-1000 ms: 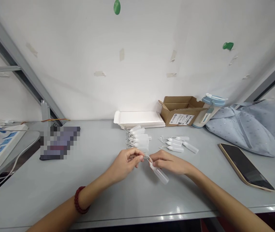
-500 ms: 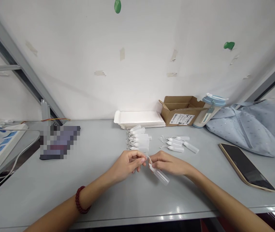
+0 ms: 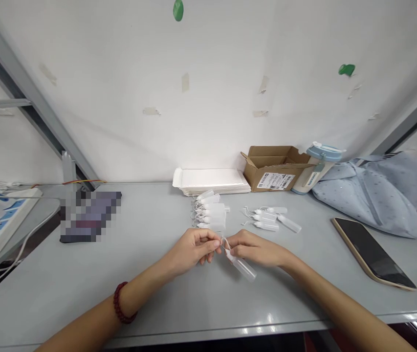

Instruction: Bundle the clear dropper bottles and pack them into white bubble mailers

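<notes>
Bottle (image 3: 244, 269), below centre frame, neck gripped by the right hand (image 3: 254, 246); left hand (image 3: 195, 248) looks pinched on the white strand (image 3: 225, 240) at its tip; thin strand could slip or kink if tension goes uneven; bottle row (image 3: 212, 215), mid-frame, could scatter if left knuckles brush it.

Around your left forearm (image 3: 100, 317) you wear a dark red bracelet (image 3: 119, 304), rounded and knobbly like close-set beads, though too small to tell beads from braid. On the near side of the bracelet, the forearm is bare; on its far side, your left hand (image 3: 195, 249) is bare and slim. To the bracelet's right, your right forearm (image 3: 331, 295) and right hand (image 3: 257, 248) are likewise bare and slender.
</notes>
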`<state>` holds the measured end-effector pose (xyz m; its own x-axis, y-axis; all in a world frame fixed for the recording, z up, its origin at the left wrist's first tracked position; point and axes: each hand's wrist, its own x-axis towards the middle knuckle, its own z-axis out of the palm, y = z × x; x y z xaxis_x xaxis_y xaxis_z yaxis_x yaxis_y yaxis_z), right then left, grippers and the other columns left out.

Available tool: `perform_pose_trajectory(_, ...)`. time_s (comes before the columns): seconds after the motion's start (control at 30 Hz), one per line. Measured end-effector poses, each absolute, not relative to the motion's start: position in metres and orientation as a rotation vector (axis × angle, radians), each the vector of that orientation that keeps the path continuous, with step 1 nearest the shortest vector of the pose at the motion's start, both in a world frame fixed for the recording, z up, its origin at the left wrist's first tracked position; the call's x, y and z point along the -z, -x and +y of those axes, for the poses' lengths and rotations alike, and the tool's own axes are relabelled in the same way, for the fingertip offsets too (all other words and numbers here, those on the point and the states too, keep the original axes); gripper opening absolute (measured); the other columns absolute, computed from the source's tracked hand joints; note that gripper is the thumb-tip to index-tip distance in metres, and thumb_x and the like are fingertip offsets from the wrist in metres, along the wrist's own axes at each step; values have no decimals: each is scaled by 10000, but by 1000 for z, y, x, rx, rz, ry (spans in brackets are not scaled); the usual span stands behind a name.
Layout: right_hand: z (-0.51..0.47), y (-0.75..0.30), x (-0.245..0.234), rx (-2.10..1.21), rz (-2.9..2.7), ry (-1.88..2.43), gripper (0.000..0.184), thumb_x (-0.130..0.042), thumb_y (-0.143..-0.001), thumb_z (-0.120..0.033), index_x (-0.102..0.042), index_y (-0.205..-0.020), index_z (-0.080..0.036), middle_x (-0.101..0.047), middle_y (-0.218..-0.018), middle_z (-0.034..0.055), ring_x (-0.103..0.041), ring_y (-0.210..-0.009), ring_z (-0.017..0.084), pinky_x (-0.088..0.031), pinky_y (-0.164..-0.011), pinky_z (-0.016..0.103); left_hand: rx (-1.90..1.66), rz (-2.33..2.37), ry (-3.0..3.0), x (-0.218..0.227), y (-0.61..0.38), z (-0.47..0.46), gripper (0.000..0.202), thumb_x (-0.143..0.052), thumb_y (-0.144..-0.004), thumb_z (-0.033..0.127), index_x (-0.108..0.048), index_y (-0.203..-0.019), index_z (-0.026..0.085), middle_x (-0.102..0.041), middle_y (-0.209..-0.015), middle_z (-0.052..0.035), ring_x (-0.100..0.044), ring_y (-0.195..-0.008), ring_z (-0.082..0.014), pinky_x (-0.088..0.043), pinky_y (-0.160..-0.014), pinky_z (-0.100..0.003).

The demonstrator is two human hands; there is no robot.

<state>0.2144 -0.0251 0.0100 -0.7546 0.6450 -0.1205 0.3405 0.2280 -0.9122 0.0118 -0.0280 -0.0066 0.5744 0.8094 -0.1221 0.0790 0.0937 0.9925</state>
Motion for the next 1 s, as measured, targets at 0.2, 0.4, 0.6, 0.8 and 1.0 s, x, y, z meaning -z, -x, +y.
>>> perform_pose_trajectory(0.2,-25,-213,-8,-1557,-2196,923,155,-412,-774,-179,-487,-640,-154,-406,-620,-38,-353,-597,95,-301,-588,230,-635,849,-1433,5,-11,-28,220,-565,-801,339,-631,-827,131,-599,-721,-21,-473,-535,-71,-351,-472,-192)
perform_pose_trajectory(0.4,-27,-211,-10,-1572,-2106,1035,155,-393,-816,-212,-483,-701,-160,-437,-599,-42,-381,-524,84,-304,-510,213,-657,919,-1499,-3,-10,-30,208,-563,-791,341,-624,-806,142,-591,-723,-13,-471,-552,-81,-360,-505,-208)
perform_pose_trajectory(0.6,-27,-210,-15,-1470,-2103,1156,220,-381,-864,-273,-465,-691,-166,-399,-536,-57,-324,-479,75,-270,-476,208,-690,977,-1509,-5,-10,-29,211,-562,-790,352,-622,-795,150,-586,-711,-3,-474,-547,-82,-360,-511,-208)
perform_pose_trajectory(0.8,-29,-208,-15,-1480,-2074,1146,262,-383,-880,-318,-474,-692,-160,-394,-565,-50,-322,-510,79,-267,-490,211,-710,981,-1497,-5,-9,-30,222,-578,-781,348,-627,-745,134,-595,-674,-10,-467,-522,-81,-364,-509,-214)
perform_pose_trajectory(1.0,-32,-205,-15,-1498,-2034,1142,275,-390,-887,-343,-503,-725,-152,-400,-559,-50,-330,-502,76,-273,-487,207,-736,970,-1467,-5,-9,-31,223,-589,-770,340,-635,-692,136,-598,-636,-4,-454,-500,-77,-360,-504,-211)
